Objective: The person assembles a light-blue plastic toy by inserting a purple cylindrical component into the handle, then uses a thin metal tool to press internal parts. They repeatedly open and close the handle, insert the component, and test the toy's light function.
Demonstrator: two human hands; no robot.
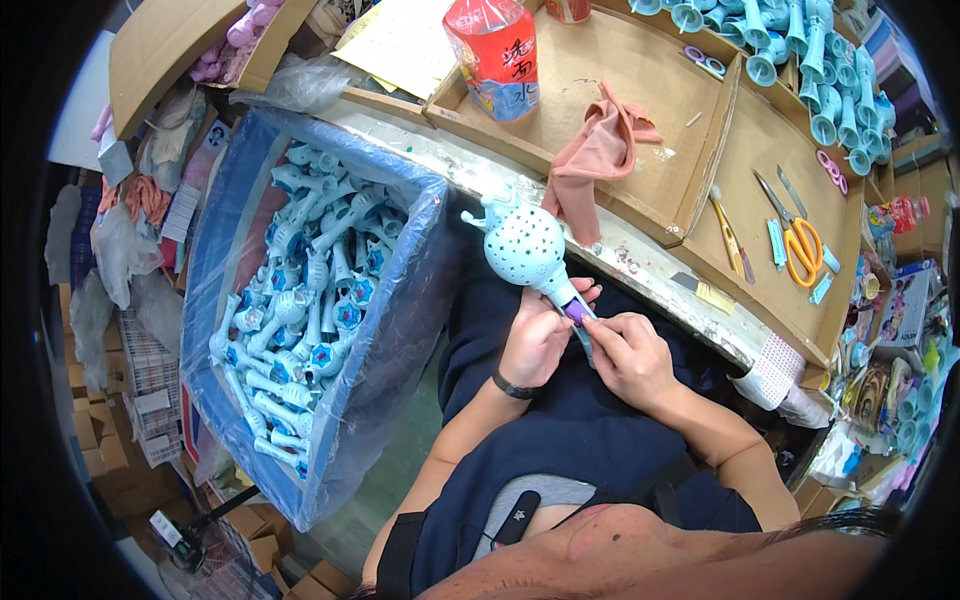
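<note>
A light blue toy wand [524, 243] with a round head pierced by star-shaped holes is held over my lap, its head pointing up and left. My left hand [534, 340] is closed around the upper handle from the left side. The fingers of my right hand [634, 358] pinch at the handle's lower part, beside a purple piece [577, 310] set in an opening there. The fingers partly hide the handle, so whether the purple piece is loose or fixed cannot be made out.
A blue plastic-lined bin [432, 215] full of light blue toy parts [300, 300] stands at my left. On the bench's cardboard trays lie a pink cloth [592, 160], a red-labelled bottle [497, 60], orange scissors [800, 250] and a brush [730, 238]. More blue parts [845, 100] are piled far right.
</note>
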